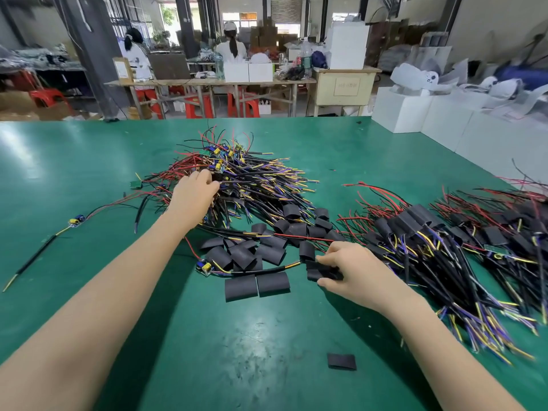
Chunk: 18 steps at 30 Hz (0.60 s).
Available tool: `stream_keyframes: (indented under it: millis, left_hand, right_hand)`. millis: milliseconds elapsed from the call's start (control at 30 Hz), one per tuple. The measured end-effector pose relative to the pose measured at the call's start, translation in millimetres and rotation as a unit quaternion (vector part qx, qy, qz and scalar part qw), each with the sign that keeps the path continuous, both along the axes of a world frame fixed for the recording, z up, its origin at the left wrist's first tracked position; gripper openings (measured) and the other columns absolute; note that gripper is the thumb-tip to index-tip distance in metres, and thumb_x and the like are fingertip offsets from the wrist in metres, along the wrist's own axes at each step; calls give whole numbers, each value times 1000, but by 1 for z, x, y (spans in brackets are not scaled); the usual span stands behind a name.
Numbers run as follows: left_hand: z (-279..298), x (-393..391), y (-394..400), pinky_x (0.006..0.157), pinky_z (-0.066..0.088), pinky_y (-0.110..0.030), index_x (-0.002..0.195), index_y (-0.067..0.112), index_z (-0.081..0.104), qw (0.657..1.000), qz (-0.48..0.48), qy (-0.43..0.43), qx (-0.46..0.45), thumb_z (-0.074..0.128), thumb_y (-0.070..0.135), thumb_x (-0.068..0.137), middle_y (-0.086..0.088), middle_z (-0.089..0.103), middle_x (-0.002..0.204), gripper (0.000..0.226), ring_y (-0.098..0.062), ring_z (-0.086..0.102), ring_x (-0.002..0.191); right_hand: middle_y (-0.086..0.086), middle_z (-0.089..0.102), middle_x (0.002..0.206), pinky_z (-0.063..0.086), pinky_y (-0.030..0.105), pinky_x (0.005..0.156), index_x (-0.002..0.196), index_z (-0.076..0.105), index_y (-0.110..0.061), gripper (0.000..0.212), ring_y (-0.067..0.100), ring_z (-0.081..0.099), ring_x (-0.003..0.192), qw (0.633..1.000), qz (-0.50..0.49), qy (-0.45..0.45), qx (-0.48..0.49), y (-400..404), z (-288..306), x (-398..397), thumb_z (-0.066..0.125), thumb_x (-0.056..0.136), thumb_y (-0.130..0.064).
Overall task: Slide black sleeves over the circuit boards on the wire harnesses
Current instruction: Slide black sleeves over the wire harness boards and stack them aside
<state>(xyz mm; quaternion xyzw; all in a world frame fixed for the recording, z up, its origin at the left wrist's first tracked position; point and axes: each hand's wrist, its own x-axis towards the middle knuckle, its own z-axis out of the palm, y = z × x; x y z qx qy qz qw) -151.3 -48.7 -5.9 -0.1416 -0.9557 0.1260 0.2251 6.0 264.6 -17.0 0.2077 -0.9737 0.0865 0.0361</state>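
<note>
1. While the left hand (194,191) reaches into the far pile of unsleeved harnesses (237,173), its fingers curl down among the thin red, black, yellow and purple wires; whether they pinch one strand cannot be told.
2. Small circuit boards (218,152) with blue and yellow parts poke out of that tangled heap.
3. The right hand (350,269) is closed on a black sleeve (318,271), a short, matte, flattened tube held between thumb and fingers, just above the bench (89,173).
4. More loose sleeves (255,250) lie scattered between the two hands, some flat and rectangular, others puffed open into soft curved rounds.
5. One harness lies in front of them, its bare board (204,266) at the left end and its black-jacketed cable running right toward the held sleeve.
6. A single flat sleeve (341,361) sits alone near the front edge.
7. At the right, a pile of finished harnesses (444,247) lies with black sleeves covering the boards.
8. The bench top is a smooth green mat with a dull sheen and faint scuffs.
</note>
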Motion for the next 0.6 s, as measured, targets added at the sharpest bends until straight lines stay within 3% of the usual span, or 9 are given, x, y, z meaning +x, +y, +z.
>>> stream_keyframes:
  millis: [100,267,333,433,600]
  left_hand:
    - [7,15,-4,78,48,-48,107,-1,63,979,-36,104,171,53,12,97,-22,61,111,19,-40,60,93]
    - [38,37,-10,70,39,-32,104,3,55,840,-32,239,486,41,16,102,-12,70,94,19,-28,62,79]
    - [50,44,-12,71,40,-29,104,4,53,820,-52,260,507,39,15,101,-8,71,94,19,-25,64,81]
    - [60,53,-16,74,38,-31,107,2,54,829,-77,290,472,37,15,101,-10,70,93,22,-29,61,82]
    - [68,79,-9,72,31,-28,116,1,62,850,-114,296,422,41,11,102,-21,59,92,27,-27,51,83]
  right_hand:
    - [1,57,103,45,33,85,109,67,-16,30,19,53,100,1000,-4,-6,-6,1,1,1,58,87,-33]
    - [-3,56,101,47,33,81,105,68,-22,28,20,52,101,1000,-20,12,3,-3,1,3,55,86,-39]
    - [-3,56,99,46,32,79,104,68,-24,28,20,53,100,1000,-24,13,-2,-3,2,3,55,86,-41]
    - [-5,56,98,44,30,75,105,69,-26,29,19,55,96,999,-34,24,-19,-3,2,4,56,85,-43]
    - [-1,59,95,48,35,79,102,70,-19,31,20,57,90,996,-42,32,-69,-5,3,4,62,81,-41]
